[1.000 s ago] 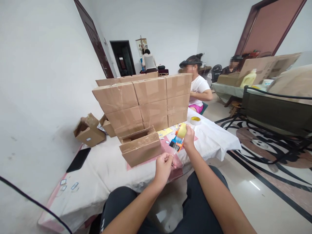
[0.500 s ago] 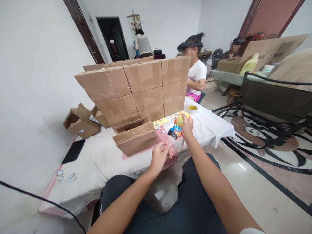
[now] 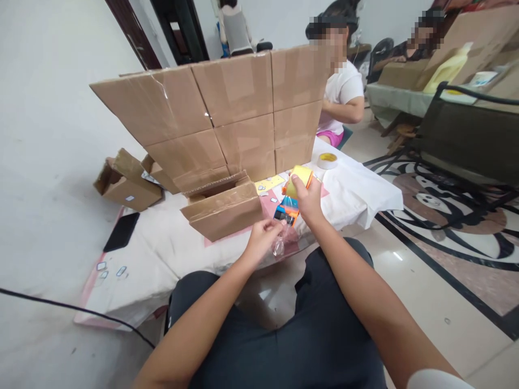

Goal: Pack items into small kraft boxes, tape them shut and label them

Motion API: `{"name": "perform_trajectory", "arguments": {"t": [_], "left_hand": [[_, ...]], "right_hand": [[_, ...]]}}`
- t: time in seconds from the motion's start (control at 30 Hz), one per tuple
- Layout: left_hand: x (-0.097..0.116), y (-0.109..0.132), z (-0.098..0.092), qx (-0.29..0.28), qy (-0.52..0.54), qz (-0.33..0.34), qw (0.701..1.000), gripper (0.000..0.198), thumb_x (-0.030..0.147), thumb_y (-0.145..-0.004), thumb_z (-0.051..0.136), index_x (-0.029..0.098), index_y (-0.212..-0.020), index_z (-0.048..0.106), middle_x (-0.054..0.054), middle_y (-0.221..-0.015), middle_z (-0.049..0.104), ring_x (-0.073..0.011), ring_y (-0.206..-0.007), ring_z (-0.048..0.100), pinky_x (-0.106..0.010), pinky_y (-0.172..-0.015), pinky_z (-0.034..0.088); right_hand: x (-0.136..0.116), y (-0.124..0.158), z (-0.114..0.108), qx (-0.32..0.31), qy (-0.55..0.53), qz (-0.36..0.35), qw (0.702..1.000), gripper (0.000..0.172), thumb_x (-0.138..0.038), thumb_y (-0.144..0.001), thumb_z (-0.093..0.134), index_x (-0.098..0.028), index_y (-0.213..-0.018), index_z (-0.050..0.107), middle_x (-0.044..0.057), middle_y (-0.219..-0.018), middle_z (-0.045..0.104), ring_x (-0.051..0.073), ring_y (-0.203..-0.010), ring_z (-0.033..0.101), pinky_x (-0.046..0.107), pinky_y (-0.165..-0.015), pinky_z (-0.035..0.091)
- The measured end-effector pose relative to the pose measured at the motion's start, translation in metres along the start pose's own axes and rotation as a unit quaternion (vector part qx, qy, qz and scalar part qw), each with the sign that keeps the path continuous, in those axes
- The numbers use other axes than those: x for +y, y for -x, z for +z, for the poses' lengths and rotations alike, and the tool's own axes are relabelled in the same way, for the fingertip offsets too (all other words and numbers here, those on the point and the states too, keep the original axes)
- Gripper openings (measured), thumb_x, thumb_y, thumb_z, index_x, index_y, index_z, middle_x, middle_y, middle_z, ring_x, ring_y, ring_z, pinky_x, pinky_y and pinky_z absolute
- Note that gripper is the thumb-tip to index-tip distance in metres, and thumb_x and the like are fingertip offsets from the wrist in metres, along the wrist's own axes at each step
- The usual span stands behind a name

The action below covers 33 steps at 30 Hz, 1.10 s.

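Note:
My right hand [image 3: 307,203] is closed round an orange and blue tape dispenser [image 3: 291,201] with a yellow roll of tape on top, held above the low white-covered table [image 3: 170,254]. My left hand [image 3: 261,237] pinches a crumpled strip of clear tape [image 3: 280,244] that runs up to the dispenser. Just left of both hands an open cardboard box [image 3: 221,208] lies on the table with its flaps up.
A wall of stacked, taped cardboard boxes [image 3: 227,113] stands behind the open box. A tape roll [image 3: 326,160] lies at the table's far right, a black phone [image 3: 121,231] at the left. More open boxes [image 3: 125,181] sit by the wall. A person in a white shirt [image 3: 343,100] sits beyond.
The view has tilted down and moved closer. My left hand came nearer the dispenser and the stretched tape strip has gone slack and crumpled; my right hand turned the dispenser slightly.

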State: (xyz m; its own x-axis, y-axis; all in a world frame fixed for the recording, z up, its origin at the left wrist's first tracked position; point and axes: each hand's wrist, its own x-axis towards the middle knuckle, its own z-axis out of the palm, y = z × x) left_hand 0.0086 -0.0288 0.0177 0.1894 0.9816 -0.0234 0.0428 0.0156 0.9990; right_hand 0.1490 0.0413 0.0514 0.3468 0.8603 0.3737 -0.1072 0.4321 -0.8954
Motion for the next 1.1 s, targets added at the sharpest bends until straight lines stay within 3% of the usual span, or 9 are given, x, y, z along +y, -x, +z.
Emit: {"name": "perform_trajectory", "arguments": {"t": [0.17, 0.4, 0.6, 0.77, 0.93, 1.1], "left_hand": [[0.0, 0.003, -0.002, -0.038, 0.022, -0.007, 0.999, 0.034, 0.046, -0.079, 0.071, 0.017, -0.063, 0.068, -0.003, -0.06, 0.067, -0.0143, -0.059, 0.059, -0.025, -0.062, 0.045], [0.003, -0.001, -0.009, -0.017, -0.028, 0.028, 0.999, 0.032, 0.043, -0.083, 0.068, 0.018, -0.062, 0.065, -0.002, -0.058, 0.067, -0.0134, -0.053, 0.058, -0.024, -0.054, 0.041], [0.009, 0.004, -0.003, 0.0, -0.028, 0.042, 0.999, 0.033, 0.041, -0.083, 0.066, 0.018, -0.061, 0.062, -0.001, -0.057, 0.066, -0.0121, -0.052, 0.057, -0.023, -0.055, 0.043], [0.004, 0.01, -0.001, 0.011, -0.047, 0.052, 0.998, 0.031, 0.039, -0.083, 0.065, 0.017, -0.061, 0.06, 0.0, -0.056, 0.066, -0.0122, -0.052, 0.059, -0.022, -0.054, 0.043], [-0.004, 0.004, -0.004, 0.005, -0.07, 0.058, 0.996, 0.032, 0.041, -0.085, 0.064, 0.017, -0.064, 0.063, 0.0, -0.057, 0.066, -0.0129, -0.053, 0.06, -0.022, -0.055, 0.043], [-0.005, 0.002, -0.004, 0.015, -0.102, 0.122, 0.987, 0.027, 0.039, -0.087, 0.065, 0.017, -0.072, 0.069, 0.0, -0.062, 0.068, -0.0137, -0.06, 0.062, -0.023, -0.06, 0.045]], "right_hand": [[0.001, -0.001, 0.003, -0.004, -0.003, -0.004, 1.0, 0.029, -0.048, -0.085, 0.065, -0.02, -0.083, 0.058, -0.002, -0.071, 0.059, 0.013, -0.063, 0.06, 0.028, -0.061, 0.055], [0.007, -0.007, -0.003, 0.005, 0.019, -0.017, 1.0, 0.034, -0.054, -0.087, 0.063, -0.021, -0.082, 0.056, -0.001, -0.071, 0.055, 0.017, -0.077, 0.064, 0.03, -0.067, 0.057], [0.007, -0.016, -0.005, 0.028, 0.033, -0.029, 0.999, 0.042, -0.061, -0.088, 0.059, -0.02, -0.078, 0.054, -0.001, -0.067, 0.051, 0.017, -0.074, 0.064, 0.028, -0.063, 0.056], [0.007, -0.027, -0.006, 0.071, -0.007, 0.025, 0.997, 0.045, -0.065, -0.084, 0.057, -0.02, -0.079, 0.055, -0.002, -0.063, 0.05, 0.016, -0.065, 0.062, 0.027, -0.055, 0.054], [0.003, -0.025, -0.008, 0.061, -0.055, 0.062, 0.995, 0.041, -0.061, -0.083, 0.061, -0.021, -0.079, 0.054, -0.001, -0.065, 0.055, 0.015, -0.058, 0.062, 0.028, -0.052, 0.055], [-0.001, -0.018, -0.007, 0.038, -0.129, 0.137, 0.981, 0.042, -0.061, -0.084, 0.06, -0.02, -0.079, 0.054, -0.001, -0.062, 0.056, 0.015, -0.051, 0.059, 0.03, -0.049, 0.053]]}}
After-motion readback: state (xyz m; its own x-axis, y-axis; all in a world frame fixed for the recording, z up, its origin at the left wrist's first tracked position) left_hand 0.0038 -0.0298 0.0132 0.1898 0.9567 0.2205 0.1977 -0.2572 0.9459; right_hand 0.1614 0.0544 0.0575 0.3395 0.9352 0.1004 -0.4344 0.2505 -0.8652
